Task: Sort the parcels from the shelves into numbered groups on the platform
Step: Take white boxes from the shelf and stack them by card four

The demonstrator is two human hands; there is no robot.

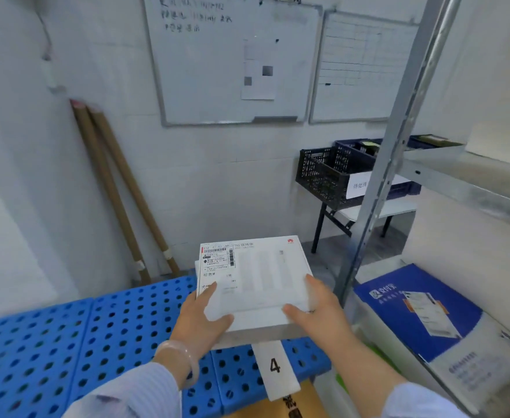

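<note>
- White cardboard box [256, 285] is hovering over the blue platform [67, 342], just above the "4" tag [275, 366].
- I am gripping its near edge with my left hand [201, 318] and right hand [317, 309], thumbs on top.
- It is looking stiff, light and smooth, so I am judging the side edges the safest hold.

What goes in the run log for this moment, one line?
stage: placing | left hand: on white parcel | right hand: on same parcel | location: over blue platform behind tag 4
</note>
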